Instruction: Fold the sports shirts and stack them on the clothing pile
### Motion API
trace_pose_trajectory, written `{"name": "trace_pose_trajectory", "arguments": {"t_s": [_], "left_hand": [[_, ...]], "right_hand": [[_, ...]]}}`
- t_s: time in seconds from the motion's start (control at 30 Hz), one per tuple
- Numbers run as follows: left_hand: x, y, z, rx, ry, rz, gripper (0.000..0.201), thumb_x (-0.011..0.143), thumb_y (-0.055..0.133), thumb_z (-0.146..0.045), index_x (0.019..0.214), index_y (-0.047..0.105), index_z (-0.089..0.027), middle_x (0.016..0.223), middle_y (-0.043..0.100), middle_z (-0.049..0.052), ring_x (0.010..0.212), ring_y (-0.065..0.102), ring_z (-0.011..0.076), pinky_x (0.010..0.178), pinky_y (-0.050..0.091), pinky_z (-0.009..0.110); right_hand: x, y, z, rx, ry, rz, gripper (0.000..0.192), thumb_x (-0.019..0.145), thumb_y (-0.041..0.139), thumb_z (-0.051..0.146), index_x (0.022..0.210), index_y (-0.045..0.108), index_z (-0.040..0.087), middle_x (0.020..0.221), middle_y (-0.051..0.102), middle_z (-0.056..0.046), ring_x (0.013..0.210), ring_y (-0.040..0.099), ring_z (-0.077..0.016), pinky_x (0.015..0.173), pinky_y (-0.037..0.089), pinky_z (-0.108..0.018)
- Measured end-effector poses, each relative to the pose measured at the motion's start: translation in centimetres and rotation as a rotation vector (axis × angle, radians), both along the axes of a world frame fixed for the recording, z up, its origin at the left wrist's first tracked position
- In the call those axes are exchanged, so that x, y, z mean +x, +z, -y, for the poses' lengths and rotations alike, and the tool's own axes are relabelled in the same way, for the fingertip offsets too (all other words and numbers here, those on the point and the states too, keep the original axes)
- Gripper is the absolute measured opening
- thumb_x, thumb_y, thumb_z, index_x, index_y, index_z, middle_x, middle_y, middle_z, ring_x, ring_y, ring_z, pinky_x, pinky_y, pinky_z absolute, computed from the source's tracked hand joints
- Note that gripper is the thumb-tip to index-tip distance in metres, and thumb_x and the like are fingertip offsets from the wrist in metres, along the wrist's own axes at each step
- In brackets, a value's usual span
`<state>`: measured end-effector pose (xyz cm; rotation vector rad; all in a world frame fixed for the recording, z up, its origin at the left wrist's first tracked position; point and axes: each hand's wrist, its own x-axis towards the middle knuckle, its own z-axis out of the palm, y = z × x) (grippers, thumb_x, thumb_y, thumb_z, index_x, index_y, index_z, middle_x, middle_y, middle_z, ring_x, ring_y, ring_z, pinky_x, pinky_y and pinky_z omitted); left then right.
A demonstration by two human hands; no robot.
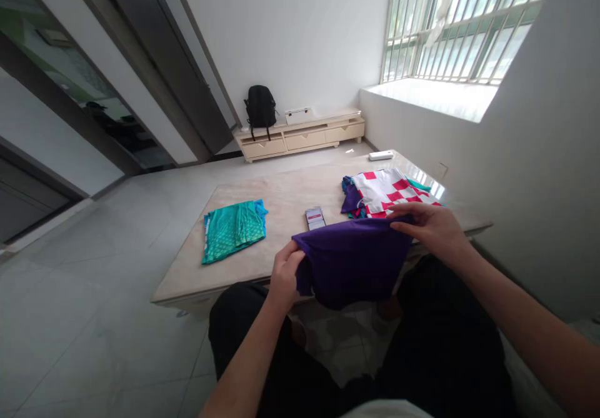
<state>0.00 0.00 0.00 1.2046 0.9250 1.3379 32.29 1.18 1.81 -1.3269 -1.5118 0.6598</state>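
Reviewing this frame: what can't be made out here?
Head view only:
- Purple garment: its lower part hangs below the table edge; which garment it is cannot be told.
- Left hand: fingers curl into the cloth, hidden.
- Right hand: fingertips tucked under the cloth.
- Small card box: print too small to read.
- Clothes pile: lower pieces covered by the checked top.
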Motion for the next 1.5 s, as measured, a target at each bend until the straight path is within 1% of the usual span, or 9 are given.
{"name": "trace_pose_trajectory", "arguments": {"t_s": [0.13,0.37,0.5,0.63,0.87,1.1,1.27,1.37,1.5], "left_hand": [[0.5,0.3,0.2,0.099,0.07,-0.196,0.034,0.089,0.069,-0.042,0.111,0.076,-0.017,0.103,0.078,0.008,0.1,0.071,0.0259,0.09,0.055,0.033],[2.3,1.0,1.5,0.584,0.532,-0.655,0.006,0.087,0.075,-0.028,0.085,0.077,-0.023,0.109,0.064,0.008,0.102,0.063,0.0233,0.089,0.052,0.034],[4.2,2.3,0.8,0.66,0.375,-0.615,0.004,0.089,0.073,-0.021,0.087,0.076,-0.024,0.115,0.067,0.006,0.104,0.065,0.0215,0.089,0.054,0.032],[8.0,2.8,-3.9,0.495,0.234,-0.477,0.006,0.088,0.074,-0.029,0.087,0.073,-0.023,0.087,0.072,0.0,0.079,0.068,0.0158,0.072,0.055,0.024],[17.7,-1.1,-21.7,0.226,0.074,-0.274,0.027,0.087,0.073,-0.042,0.101,0.072,-0.019,0.094,0.077,0.004,0.087,0.072,0.0199,0.077,0.058,0.027],[23.6,-8.6,-40.0,0.155,0.137,-0.582,0.011,0.082,0.075,-0.024,0.084,0.072,-0.014,0.087,0.076,0.01,0.091,0.071,0.0248,0.087,0.054,0.035],[16.8,-12.9,-37.7,0.214,0.057,-0.792,0.017,0.092,0.062,-0.027,0.101,0.074,-0.019,0.122,0.072,0.013,0.12,0.064,0.0266,0.109,0.045,0.041],[7.0,-14.1,-33.1,0.216,0.028,-0.95,0.01,0.087,0.068,-0.027,0.092,0.075,-0.023,0.134,0.067,0.008,0.131,0.057,0.0273,0.119,0.036,0.041],[-8.5,-13.9,-27.6,0.034,0.276,-1.147,0.021,0.083,0.068,-0.023,0.103,0.072,-0.016,0.144,0.057,0.018,0.143,0.043,0.0359,0.123,0.025,0.05]], "right_hand": [[0.0,1.5,-0.1,0.049,-0.077,0.134,0.028,0.074,0.081,0.044,0.097,0.081,0.027,0.097,0.079,-0.004,0.095,0.071,-0.0291,0.084,0.057,-0.042],[1.1,2.1,2.8,0.047,-0.187,0.09,0.025,0.078,0.077,0.05,0.094,0.08,0.031,0.097,0.078,-0.004,0.098,0.07,-0.0321,0.086,0.057,-0.047],[3.8,2.8,3.9,0.143,-0.314,0.21,0.028,0.081,0.072,0.061,0.092,0.079,0.036,0.106,0.077,-0.002,0.108,0.067,-0.0351,0.104,0.048,-0.056],[7.6,4.4,2.1,0.103,-0.374,0.153,0.035,0.076,0.074,0.068,0.094,0.079,0.038,0.098,0.078,-0.002,0.091,0.072,-0.0329,0.092,0.056,-0.053],[16.9,4.4,-15.5,0.151,-0.307,0.337,0.033,0.08,0.075,0.055,0.1,0.08,0.029,0.094,0.078,-0.006,0.089,0.07,-0.0287,0.078,0.054,-0.042],[18.7,-3.0,-36.6,-0.006,-0.307,0.391,0.029,0.077,0.077,0.029,0.103,0.079,0.017,0.102,0.078,-0.014,0.097,0.07,-0.0332,0.091,0.053,-0.049],[12.7,-10.9,-32.5,0.11,-0.251,0.357,0.033,0.09,0.06,0.032,0.118,0.074,0.022,0.126,0.071,-0.008,0.119,0.065,-0.028,0.108,0.048,-0.044],[9.9,-13.5,-25.6,0.18,-0.253,0.354,0.03,0.093,0.054,0.033,0.112,0.075,0.024,0.116,0.074,-0.008,0.114,0.067,-0.0301,0.103,0.05,-0.048],[7.3,-13.2,-19.2,0.252,-0.19,0.331,0.024,0.095,0.054,0.033,0.111,0.072,0.032,0.106,0.075,-0.006,0.104,0.068,-0.0323,0.098,0.049,-0.05]]}}
